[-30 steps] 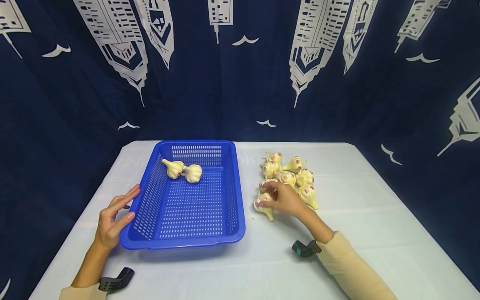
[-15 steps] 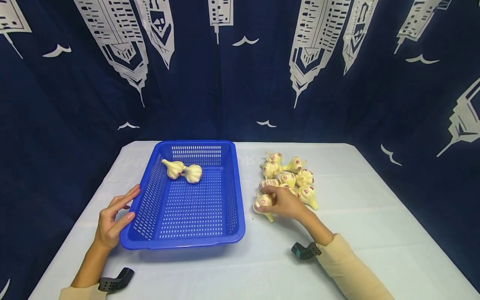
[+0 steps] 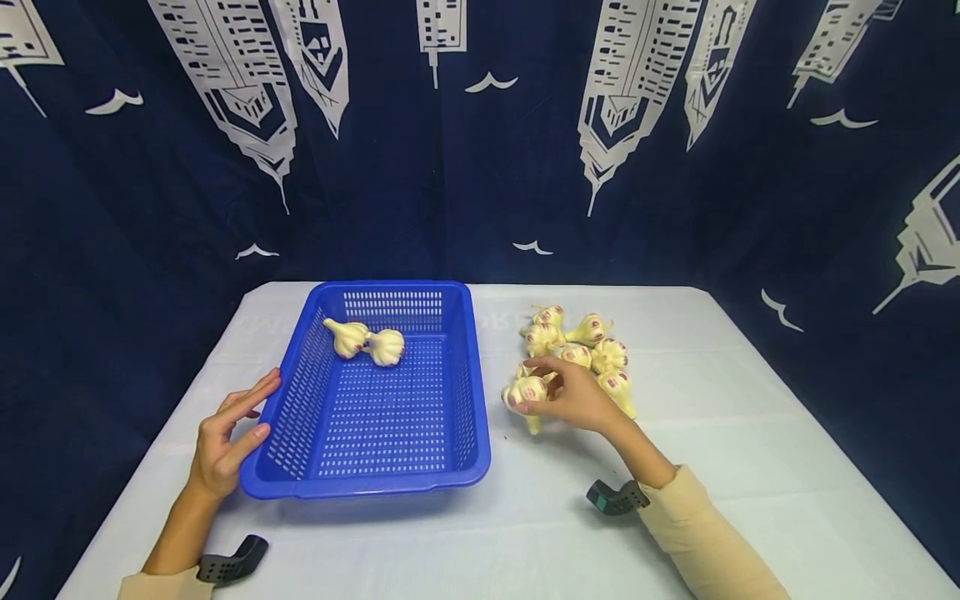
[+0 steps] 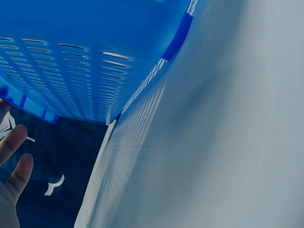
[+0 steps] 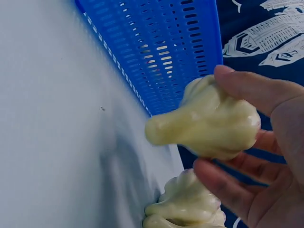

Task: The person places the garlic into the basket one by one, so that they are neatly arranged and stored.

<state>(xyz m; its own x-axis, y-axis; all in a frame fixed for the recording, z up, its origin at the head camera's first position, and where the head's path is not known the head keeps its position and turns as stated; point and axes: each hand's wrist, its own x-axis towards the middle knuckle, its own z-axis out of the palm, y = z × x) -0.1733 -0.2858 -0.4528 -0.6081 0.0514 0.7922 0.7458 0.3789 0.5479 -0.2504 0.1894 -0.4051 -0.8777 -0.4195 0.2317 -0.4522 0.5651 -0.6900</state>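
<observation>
My right hand (image 3: 573, 396) pinches a garlic bulb (image 3: 522, 393) between thumb and fingers, at the left edge of a heap of garlic bulbs (image 3: 608, 357). In the right wrist view the held garlic bulb (image 5: 216, 121) hangs above the white cloth, its thick stem toward the camera. More bulbs lie below it there. My left hand (image 3: 219, 446) rests with extended fingers against the left rim of a blue plastic basket (image 3: 477, 417). Inside the basket, two garlic bulbs (image 3: 386, 347) lie close together near the back left. The left wrist view shows the basket's slotted side wall (image 4: 85, 61) beside the hand.
A white cloth (image 3: 525, 533) covers the table, and the basket stands just left of the heap. Behind the table hangs a dark blue curtain (image 3: 480, 183) with white building prints. Each wrist carries a black device (image 3: 617, 498).
The right hand has gripped the nearest bulb of the heap and lifted it slightly up and to the left. The left hand and the basket have stayed still.
</observation>
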